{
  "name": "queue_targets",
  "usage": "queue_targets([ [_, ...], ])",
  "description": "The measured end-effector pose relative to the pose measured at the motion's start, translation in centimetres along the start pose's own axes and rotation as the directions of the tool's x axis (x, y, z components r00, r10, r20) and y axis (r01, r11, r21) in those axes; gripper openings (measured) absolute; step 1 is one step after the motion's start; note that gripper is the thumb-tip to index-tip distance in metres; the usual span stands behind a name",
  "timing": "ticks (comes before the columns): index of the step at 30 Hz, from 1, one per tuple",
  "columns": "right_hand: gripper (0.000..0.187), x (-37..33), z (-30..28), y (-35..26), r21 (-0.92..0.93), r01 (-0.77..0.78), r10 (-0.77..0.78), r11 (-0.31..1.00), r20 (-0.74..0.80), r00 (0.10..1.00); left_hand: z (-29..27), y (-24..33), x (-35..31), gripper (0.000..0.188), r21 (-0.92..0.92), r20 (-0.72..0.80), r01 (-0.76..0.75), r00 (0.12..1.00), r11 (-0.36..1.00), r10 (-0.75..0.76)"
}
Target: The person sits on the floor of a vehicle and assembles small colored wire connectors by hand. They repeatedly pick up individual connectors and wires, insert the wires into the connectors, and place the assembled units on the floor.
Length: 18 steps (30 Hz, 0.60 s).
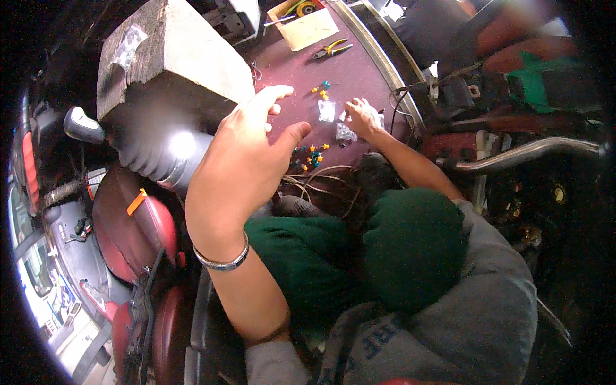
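My left hand (pixel 242 151) is raised over the maroon work surface, fingers stretched out and thumb apart, with nothing in it. A metal bracelet (pixel 224 262) circles that wrist. Farther right, my right hand (pixel 364 119) is low over the surface with fingers bent and apart. It is beside small clear plastic bags; one bag (pixel 326 111) lies left of it, and another bag (pixel 346 133) holding small parts lies just below. Whether its fingertips touch a bag is hidden. Small orange and teal pieces (pixel 312 156) lie scattered nearer me, with a few more orange pieces (pixel 323 95) farther off.
Yellow-handled pliers (pixel 332 49) lie toward the back, near an open cardboard box (pixel 312 29). A large wooden block (pixel 192 58) stands at the left, beside a gear lever (pixel 83 124) and its ribbed boot. Loose wires (pixel 321 179) lie close to my legs. A bent metal bar (pixel 523 154) is at the right.
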State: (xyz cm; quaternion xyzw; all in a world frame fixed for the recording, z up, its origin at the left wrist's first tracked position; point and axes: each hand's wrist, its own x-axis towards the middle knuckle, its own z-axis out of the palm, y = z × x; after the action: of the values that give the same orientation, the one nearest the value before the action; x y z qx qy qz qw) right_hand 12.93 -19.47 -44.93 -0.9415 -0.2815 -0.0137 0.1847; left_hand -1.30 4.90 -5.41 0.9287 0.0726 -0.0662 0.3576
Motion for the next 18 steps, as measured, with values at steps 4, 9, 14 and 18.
queue_targets([
  [4,0.030,-1.2,-0.8,-5.3,0.236,0.253,-0.299,0.938,0.186,0.936,0.3,0.1,0.2,0.051,0.029,0.001,-0.025,1.000,0.999,0.025],
  [9,0.030,-2.3,-3.0,-8.8,0.325,0.315,-0.431,0.892,0.395,0.812,0.0,0.3,-0.2,0.050,0.012,0.012,0.007,1.000,1.000,-0.007],
  [14,0.021,0.5,-4.6,-9.5,0.154,0.085,-0.144,0.984,0.430,0.891,0.2,-1.0,0.3,0.045,0.045,-0.032,-0.040,0.999,0.998,0.042],
  [18,0.025,7.9,-17.9,-11.5,0.880,-0.077,-0.190,0.470,0.186,0.964,-0.7,1.7,1.6,0.024,-0.156,-0.336,-0.210,0.930,0.965,0.148],
])
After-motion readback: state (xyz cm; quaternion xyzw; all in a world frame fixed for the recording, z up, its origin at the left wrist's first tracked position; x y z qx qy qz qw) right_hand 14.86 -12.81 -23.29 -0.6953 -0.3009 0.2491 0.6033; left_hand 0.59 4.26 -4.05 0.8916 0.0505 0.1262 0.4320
